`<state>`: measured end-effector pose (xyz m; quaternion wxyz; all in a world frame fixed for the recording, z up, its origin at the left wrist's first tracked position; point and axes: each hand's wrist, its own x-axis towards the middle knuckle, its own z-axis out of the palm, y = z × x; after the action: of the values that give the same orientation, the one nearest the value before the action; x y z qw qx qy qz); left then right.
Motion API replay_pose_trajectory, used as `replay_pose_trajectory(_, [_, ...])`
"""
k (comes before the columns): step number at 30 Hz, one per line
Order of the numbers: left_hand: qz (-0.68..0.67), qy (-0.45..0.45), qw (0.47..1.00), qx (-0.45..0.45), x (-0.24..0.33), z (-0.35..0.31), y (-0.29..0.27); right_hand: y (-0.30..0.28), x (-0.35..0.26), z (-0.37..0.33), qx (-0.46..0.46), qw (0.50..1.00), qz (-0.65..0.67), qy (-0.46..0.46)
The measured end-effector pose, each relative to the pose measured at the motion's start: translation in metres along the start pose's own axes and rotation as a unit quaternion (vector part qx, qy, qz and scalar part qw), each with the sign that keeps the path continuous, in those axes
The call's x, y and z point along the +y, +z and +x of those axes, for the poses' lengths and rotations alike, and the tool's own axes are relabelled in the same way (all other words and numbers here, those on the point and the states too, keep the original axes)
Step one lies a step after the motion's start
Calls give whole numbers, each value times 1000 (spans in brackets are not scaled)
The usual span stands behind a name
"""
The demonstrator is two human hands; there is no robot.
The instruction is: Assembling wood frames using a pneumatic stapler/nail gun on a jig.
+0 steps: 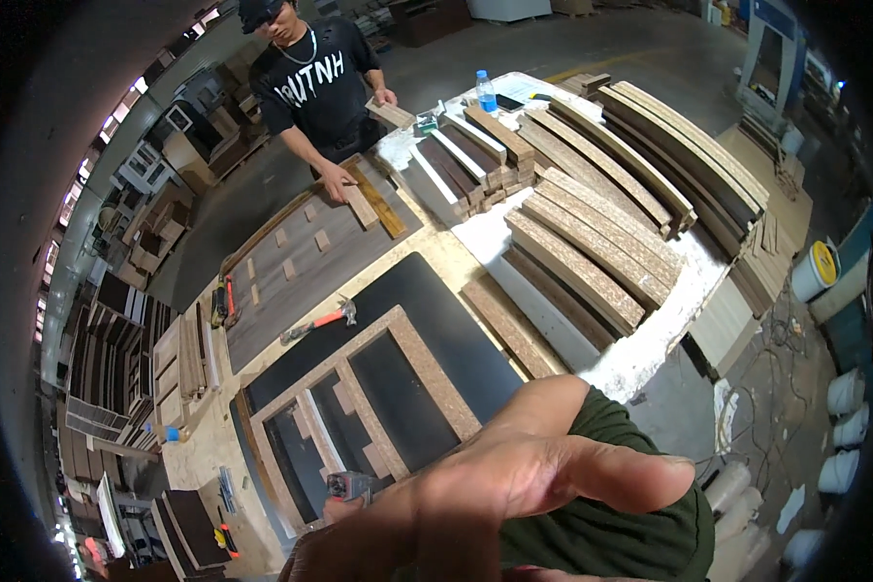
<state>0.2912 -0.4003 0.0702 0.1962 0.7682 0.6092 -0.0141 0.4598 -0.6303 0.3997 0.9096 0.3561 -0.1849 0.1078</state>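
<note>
Close to the camera, my left hand [475,485] spans the lower middle, its thumb stretched out to the right. I see nothing in it, though its other fingers are partly hidden. Behind it, my right forearm [548,400] comes out of a green sleeve. A grey power tool, apparently a nail gun [347,485], shows its head over the wooden frame; fingers at it seem to be my right hand's [338,510], mostly covered. The chipboard frame [427,373], with crosspieces and small blocks, lies on a black panel [436,291].
A claw hammer [325,318] rests beyond the frame. Across the table a co-worker's hand [336,181] touches a wood strip on a grey panel [330,257]. Curved chipboard strips [592,242] are stacked at the right. A water bottle [485,92] stands behind them.
</note>
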Motion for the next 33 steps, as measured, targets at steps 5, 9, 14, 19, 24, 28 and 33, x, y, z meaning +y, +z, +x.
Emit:
replay_pose_trajectory(5, [0,9,1000,-5,3,-1,0,-14,6,24,-131,990,30,40])
replay_pose_trajectory(9, [-2,5,1000,-1,1,-4,-1,-14,7,28,-148,987,53,45])
replay_pose_trajectory(14, [-3,7,1000,-3,5,-2,2,-31,-16,34,-180,972,3,153])
replay_pose_trajectory(19, [-8,-2,1000,2,1,-3,-5,-53,-5,39,-296,942,-81,138])
replay_pose_trajectory(24, [-5,-6,1000,-2,4,-6,-3,-60,-14,55,-386,912,-134,44])
replay_pose_trajectory(28, [-5,-12,1000,-2,1,-11,-3,-67,-11,42,-387,905,-179,0])
replay_pose_trajectory(33, [-10,-12,1000,2,3,-16,-4,-71,-25,37,-396,889,-227,41])
